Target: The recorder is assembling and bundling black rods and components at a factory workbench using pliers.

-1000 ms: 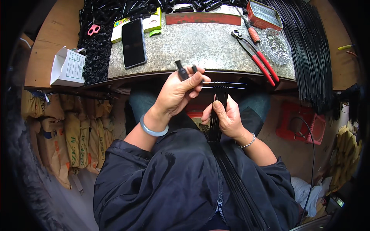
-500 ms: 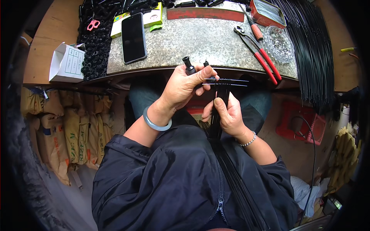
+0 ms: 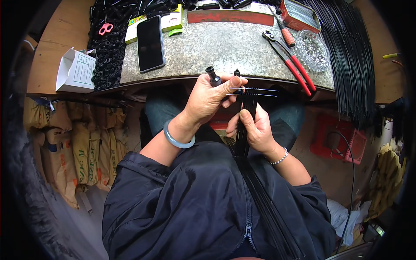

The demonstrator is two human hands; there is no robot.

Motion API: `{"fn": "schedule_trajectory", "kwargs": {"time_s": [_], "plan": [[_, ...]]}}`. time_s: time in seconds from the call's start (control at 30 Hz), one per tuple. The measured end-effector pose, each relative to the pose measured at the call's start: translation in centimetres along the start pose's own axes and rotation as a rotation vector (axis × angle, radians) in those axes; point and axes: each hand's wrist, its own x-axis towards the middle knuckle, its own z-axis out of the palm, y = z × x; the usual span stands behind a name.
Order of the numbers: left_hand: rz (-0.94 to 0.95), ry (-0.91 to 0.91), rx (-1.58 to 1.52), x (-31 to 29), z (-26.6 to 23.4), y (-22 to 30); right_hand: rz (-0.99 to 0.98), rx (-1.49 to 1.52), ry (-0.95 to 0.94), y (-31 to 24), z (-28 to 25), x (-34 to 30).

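Observation:
Closed around a short black tubular plastic part, my left hand also pinches the left ends of two thin metal wires between thumb and fingers. The wires run sideways through the top ends of a bundle of thin black rods. A small pointed black piece sticks up behind the left fingertips; what it joins is hidden. My right hand grips the bundle just below the wires, thumb in front. From there the rods trail down over my lap to the lower right.
On the bench ahead lie a phone, red-handled pliers, a screwdriver, a glass dish and a red tin. Long black rods hang off the right side. Black parts and a white box stand left.
The left hand has shifted slightly to the right and turned a little; the small pointed piece stands further right. The right hand stays on the bundle.

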Motion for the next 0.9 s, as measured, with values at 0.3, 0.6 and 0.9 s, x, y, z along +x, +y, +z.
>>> {"fn": "schedule_trajectory", "kwargs": {"time_s": [0.3, 0.6, 0.9], "plan": [[-0.015, 0.009, -0.046, -0.2, 0.3, -0.4, -0.004, 0.017, -0.026, -0.1, -0.1, 0.1], [0.007, -0.010, -0.075, -1.9, 0.6, -0.7, -0.012, 0.060, -0.016, 0.1, -0.2, 0.0], [0.165, -0.110, -0.040, -2.5, -0.2, -0.8, 0.006, 0.066, -0.017, 0.2, 0.0, 0.1]]}}
